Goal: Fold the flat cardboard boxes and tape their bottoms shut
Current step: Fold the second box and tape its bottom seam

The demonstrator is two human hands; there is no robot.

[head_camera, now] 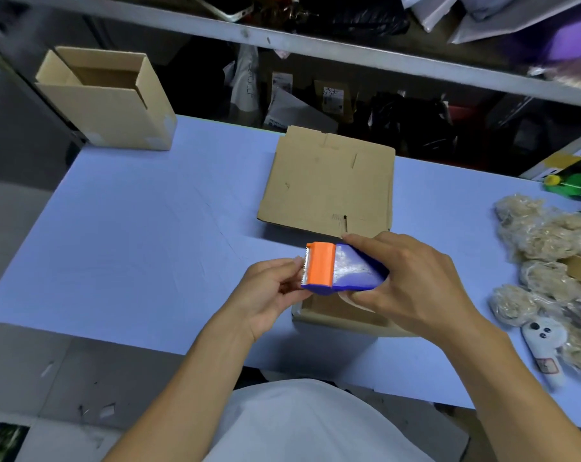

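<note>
Taping is in hand: the right hand [412, 281] grips the tape dispenser [339, 270] over the counter-edge box [335, 315], left-hand fingers [290, 265] pinch its tape end, probably next drawn across the bottom seam.

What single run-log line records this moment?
right hand: grips tape dispenser | left hand: pinches tape end | box: beneath, untaped

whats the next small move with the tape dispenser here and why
Probably draw a short length of tape out with the left hand, whose fingers sit at the orange cutter end of the tape dispenser, while the right hand grips its blue body. Then lower it to the box right beneath, which appears untaped.
</note>
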